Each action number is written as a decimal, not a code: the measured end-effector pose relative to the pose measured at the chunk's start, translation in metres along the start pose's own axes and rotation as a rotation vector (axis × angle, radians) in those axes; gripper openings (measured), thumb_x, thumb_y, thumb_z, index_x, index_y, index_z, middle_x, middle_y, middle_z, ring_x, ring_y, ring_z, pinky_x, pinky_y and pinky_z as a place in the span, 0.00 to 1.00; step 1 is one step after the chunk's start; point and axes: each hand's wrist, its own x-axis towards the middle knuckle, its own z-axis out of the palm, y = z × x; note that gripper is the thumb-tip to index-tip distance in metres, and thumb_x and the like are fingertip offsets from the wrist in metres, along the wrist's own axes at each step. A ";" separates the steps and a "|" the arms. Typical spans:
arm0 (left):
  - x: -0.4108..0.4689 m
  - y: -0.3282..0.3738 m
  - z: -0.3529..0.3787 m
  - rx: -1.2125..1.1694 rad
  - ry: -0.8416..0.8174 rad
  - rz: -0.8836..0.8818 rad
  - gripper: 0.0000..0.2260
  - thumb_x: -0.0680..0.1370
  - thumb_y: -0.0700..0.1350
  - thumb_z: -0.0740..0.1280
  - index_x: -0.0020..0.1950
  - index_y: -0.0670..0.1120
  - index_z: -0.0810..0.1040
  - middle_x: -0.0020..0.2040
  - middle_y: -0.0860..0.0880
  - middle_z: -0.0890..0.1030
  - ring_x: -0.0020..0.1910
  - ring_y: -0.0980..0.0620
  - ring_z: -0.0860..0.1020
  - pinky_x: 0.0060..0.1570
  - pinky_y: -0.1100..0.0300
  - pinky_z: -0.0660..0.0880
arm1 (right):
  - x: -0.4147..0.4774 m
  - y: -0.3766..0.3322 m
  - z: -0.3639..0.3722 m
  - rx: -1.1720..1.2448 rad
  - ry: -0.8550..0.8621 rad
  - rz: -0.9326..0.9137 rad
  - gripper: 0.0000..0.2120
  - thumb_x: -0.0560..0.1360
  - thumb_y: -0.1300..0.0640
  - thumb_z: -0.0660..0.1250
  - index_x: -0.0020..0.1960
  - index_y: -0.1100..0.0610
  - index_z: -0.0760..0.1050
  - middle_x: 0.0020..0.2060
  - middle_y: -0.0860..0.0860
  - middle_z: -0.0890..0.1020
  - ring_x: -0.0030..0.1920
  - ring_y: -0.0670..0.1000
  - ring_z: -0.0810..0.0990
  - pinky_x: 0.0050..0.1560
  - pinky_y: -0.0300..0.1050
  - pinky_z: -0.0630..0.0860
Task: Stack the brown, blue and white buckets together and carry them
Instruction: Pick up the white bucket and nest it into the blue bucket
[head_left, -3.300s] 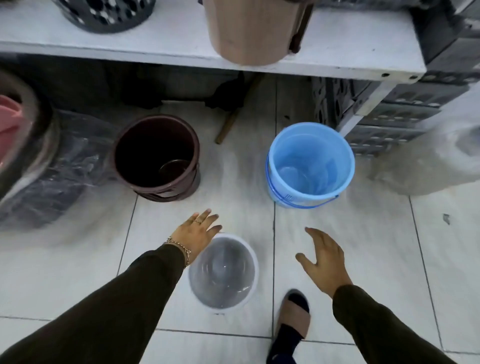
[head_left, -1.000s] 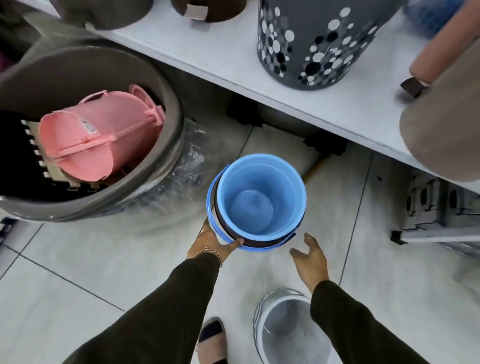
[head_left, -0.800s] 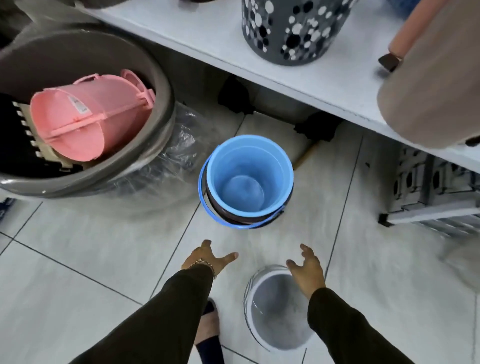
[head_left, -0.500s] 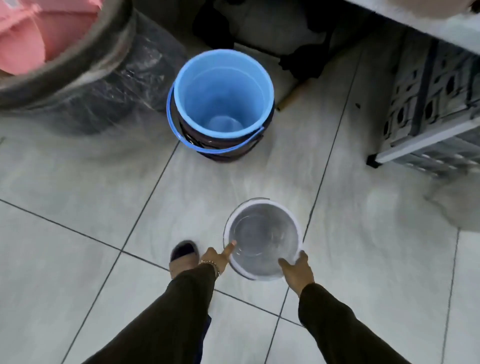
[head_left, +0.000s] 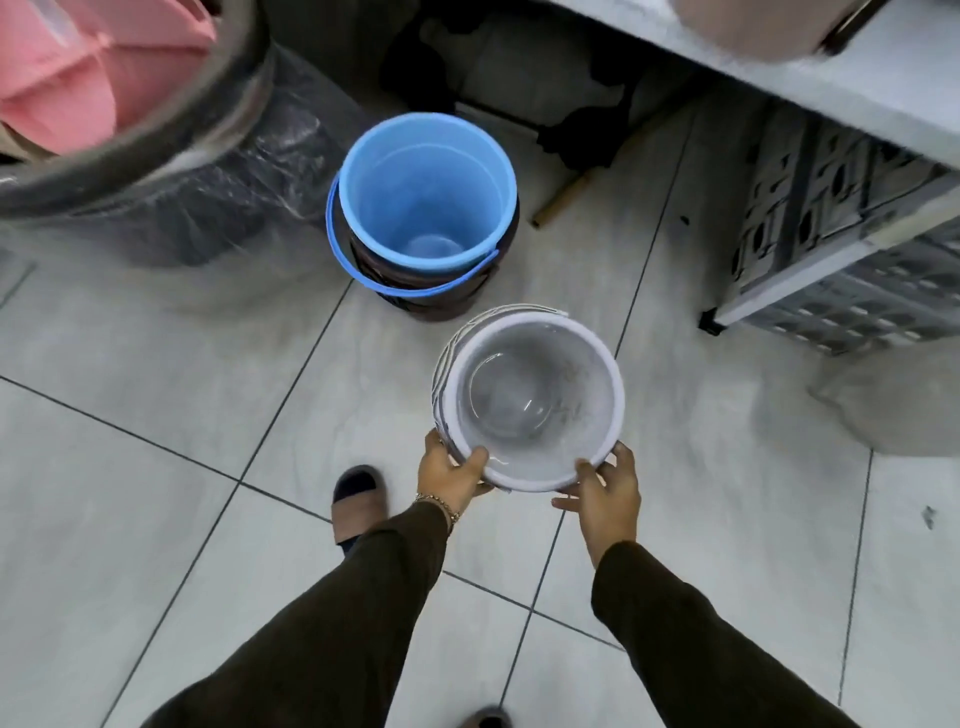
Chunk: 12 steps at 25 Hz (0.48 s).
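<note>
The blue bucket (head_left: 423, 192) sits nested inside the brown bucket (head_left: 441, 304) on the tiled floor, its blue handle hanging down over the brown rim. Just in front of them I hold the white bucket (head_left: 530, 400) off the floor, mouth up. My left hand (head_left: 452, 470) grips its near left rim with the thumb over the edge. On the near right rim my right hand (head_left: 605, 491) holds it the same way.
A big grey tub (head_left: 171, 119) wrapped in plastic, with pink plastic ware inside, stands at the left. A white shelf (head_left: 810, 73) runs across the top right, grey crates (head_left: 852, 249) under it. A wooden stick (head_left: 566, 195) lies behind the buckets. My sandalled foot (head_left: 358, 501) is near my left hand.
My hands left the blue-and-brown stack, came back to the white bucket, closed on its rim and raised it towards the stack.
</note>
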 end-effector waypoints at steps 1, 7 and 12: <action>-0.008 0.024 0.006 -0.002 0.003 0.102 0.16 0.76 0.35 0.68 0.60 0.45 0.66 0.51 0.49 0.75 0.46 0.47 0.81 0.34 0.52 0.84 | -0.003 -0.027 0.001 -0.004 0.005 -0.062 0.15 0.79 0.62 0.62 0.62 0.48 0.68 0.55 0.57 0.80 0.39 0.55 0.85 0.29 0.43 0.81; -0.020 0.189 0.010 -0.092 0.122 0.426 0.19 0.74 0.45 0.74 0.59 0.52 0.69 0.50 0.56 0.80 0.42 0.54 0.85 0.32 0.52 0.83 | 0.010 -0.202 0.042 0.041 -0.070 -0.306 0.20 0.79 0.60 0.64 0.67 0.46 0.67 0.55 0.50 0.79 0.40 0.47 0.86 0.29 0.44 0.82; 0.048 0.274 -0.033 -0.022 0.274 0.412 0.14 0.72 0.45 0.76 0.54 0.47 0.77 0.46 0.45 0.84 0.46 0.40 0.85 0.44 0.44 0.83 | 0.059 -0.260 0.127 0.090 -0.194 -0.197 0.22 0.79 0.62 0.65 0.71 0.52 0.66 0.57 0.57 0.81 0.48 0.57 0.86 0.34 0.47 0.84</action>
